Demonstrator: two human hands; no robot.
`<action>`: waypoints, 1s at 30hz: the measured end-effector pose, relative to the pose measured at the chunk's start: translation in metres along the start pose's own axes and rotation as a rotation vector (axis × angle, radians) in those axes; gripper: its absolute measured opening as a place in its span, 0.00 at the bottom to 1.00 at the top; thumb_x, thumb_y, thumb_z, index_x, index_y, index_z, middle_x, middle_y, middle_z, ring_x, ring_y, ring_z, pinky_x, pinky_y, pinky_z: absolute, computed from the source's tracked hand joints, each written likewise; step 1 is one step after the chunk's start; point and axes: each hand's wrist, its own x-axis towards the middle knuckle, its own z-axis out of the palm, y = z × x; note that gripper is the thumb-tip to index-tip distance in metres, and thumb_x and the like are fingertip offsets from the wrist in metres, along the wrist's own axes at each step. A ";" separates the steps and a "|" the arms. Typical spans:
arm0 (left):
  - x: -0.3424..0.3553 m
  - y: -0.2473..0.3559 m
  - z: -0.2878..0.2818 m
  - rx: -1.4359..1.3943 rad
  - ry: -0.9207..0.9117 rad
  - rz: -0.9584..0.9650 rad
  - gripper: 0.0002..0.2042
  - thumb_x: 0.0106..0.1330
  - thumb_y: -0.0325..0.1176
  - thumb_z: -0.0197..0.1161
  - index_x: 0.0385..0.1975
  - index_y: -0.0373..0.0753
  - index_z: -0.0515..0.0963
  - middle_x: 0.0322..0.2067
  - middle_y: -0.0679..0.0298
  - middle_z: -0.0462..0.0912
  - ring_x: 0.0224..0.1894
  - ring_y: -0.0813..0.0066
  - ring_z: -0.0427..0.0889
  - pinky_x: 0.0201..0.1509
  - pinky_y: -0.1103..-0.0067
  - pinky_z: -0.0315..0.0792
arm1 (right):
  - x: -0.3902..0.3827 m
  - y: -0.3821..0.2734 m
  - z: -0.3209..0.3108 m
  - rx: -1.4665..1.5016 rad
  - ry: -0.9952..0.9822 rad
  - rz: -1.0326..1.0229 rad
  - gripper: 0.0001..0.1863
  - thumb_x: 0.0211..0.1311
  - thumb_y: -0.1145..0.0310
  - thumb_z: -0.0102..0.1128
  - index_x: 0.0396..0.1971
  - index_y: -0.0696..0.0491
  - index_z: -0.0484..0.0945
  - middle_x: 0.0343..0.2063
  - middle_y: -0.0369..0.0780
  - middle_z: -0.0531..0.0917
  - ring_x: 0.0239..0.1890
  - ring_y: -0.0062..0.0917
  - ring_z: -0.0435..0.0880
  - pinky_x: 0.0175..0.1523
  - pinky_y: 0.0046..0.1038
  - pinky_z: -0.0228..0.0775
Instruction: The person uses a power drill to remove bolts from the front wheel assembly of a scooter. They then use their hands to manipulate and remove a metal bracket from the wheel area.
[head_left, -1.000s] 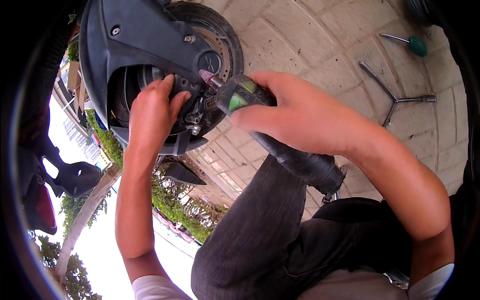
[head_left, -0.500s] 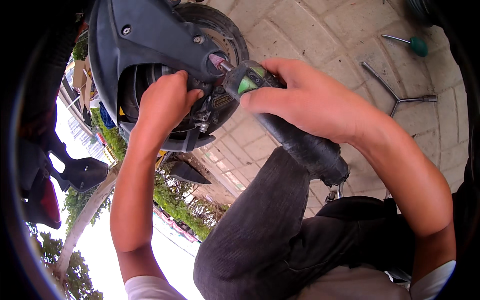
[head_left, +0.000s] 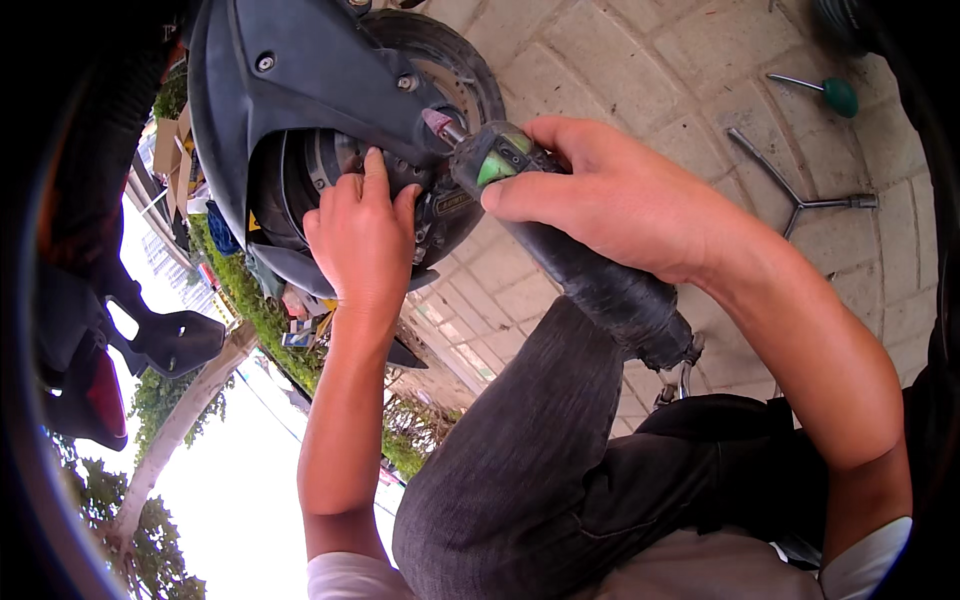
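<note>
My right hand [head_left: 620, 200] is wrapped round a die grinder [head_left: 585, 280] with a black taped body and a green switch patch. At its front end, a pink cone-shaped grinding stone [head_left: 436, 122] lies in front of the dark plastic panel [head_left: 320, 80] of a scooter or motorcycle; whether it touches cannot be told. Over the opening below this panel is my left hand [head_left: 355, 235], index finger stretched out and thumb apart. That fingertip rests at a dark mechanical part [head_left: 340, 155] inside. Nothing shows in this hand. A tyre [head_left: 483, 75] curves behind the panel.
On the paving [head_left: 600, 65] at the right lie a three-armed socket wrench [head_left: 797, 204] and a green-handled screwdriver [head_left: 838, 97]. My bent knee [head_left: 540, 400] is below the grinder. A tree trunk [head_left: 175, 420] and a cardboard box [head_left: 170, 150] are at the left.
My left hand has shifted right, and its index finger has straightened from a curled grip to point into the opening. The right hand and the grinder stay nearly in place.
</note>
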 end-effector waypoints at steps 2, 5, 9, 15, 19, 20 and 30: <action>0.000 -0.003 -0.001 -0.050 -0.003 0.030 0.23 0.59 0.37 0.70 0.55 0.38 0.79 0.35 0.60 0.81 0.38 0.57 0.80 0.41 0.67 0.70 | 0.000 0.001 -0.001 -0.005 0.015 0.010 0.22 0.56 0.61 0.61 0.44 0.64 0.78 0.22 0.35 0.77 0.23 0.18 0.72 0.27 0.26 0.63; 0.009 -0.014 -0.008 -0.131 -0.154 0.074 0.22 0.59 0.33 0.69 0.55 0.38 0.79 0.35 0.59 0.80 0.37 0.56 0.79 0.41 0.67 0.70 | 0.000 0.001 -0.002 0.024 0.003 -0.025 0.24 0.56 0.61 0.61 0.46 0.65 0.77 0.23 0.37 0.77 0.24 0.20 0.73 0.29 0.26 0.65; 0.021 -0.027 -0.020 -0.185 -0.300 0.200 0.23 0.60 0.29 0.68 0.57 0.36 0.77 0.34 0.56 0.78 0.35 0.53 0.77 0.42 0.66 0.71 | 0.000 0.001 0.002 0.007 0.042 -0.025 0.24 0.55 0.61 0.61 0.46 0.66 0.77 0.24 0.38 0.78 0.25 0.21 0.74 0.31 0.26 0.66; 0.025 -0.048 -0.023 -0.223 -0.337 0.316 0.25 0.60 0.28 0.67 0.59 0.33 0.75 0.35 0.55 0.78 0.35 0.52 0.76 0.42 0.65 0.71 | 0.004 0.004 -0.002 -0.009 -0.005 -0.004 0.25 0.57 0.60 0.62 0.48 0.65 0.77 0.26 0.37 0.78 0.26 0.20 0.76 0.30 0.25 0.68; 0.028 -0.038 -0.015 -0.176 -0.315 0.357 0.25 0.58 0.30 0.69 0.57 0.33 0.76 0.34 0.56 0.79 0.35 0.52 0.77 0.42 0.66 0.72 | 0.004 0.005 0.003 -0.008 0.005 -0.002 0.25 0.57 0.60 0.62 0.48 0.64 0.76 0.26 0.38 0.79 0.25 0.20 0.76 0.29 0.25 0.67; 0.030 -0.034 -0.020 -0.112 -0.347 0.343 0.23 0.60 0.33 0.67 0.54 0.31 0.77 0.33 0.56 0.80 0.37 0.56 0.80 0.44 0.67 0.72 | 0.004 0.005 0.005 -0.013 0.023 -0.015 0.27 0.56 0.60 0.61 0.50 0.65 0.76 0.24 0.38 0.79 0.23 0.21 0.76 0.27 0.26 0.65; 0.021 -0.019 -0.012 -0.052 -0.222 0.250 0.24 0.55 0.37 0.71 0.51 0.32 0.80 0.32 0.59 0.81 0.36 0.58 0.81 0.43 0.68 0.72 | 0.004 0.004 0.002 -0.015 0.002 -0.006 0.25 0.58 0.60 0.62 0.48 0.64 0.76 0.25 0.37 0.78 0.25 0.19 0.75 0.28 0.25 0.66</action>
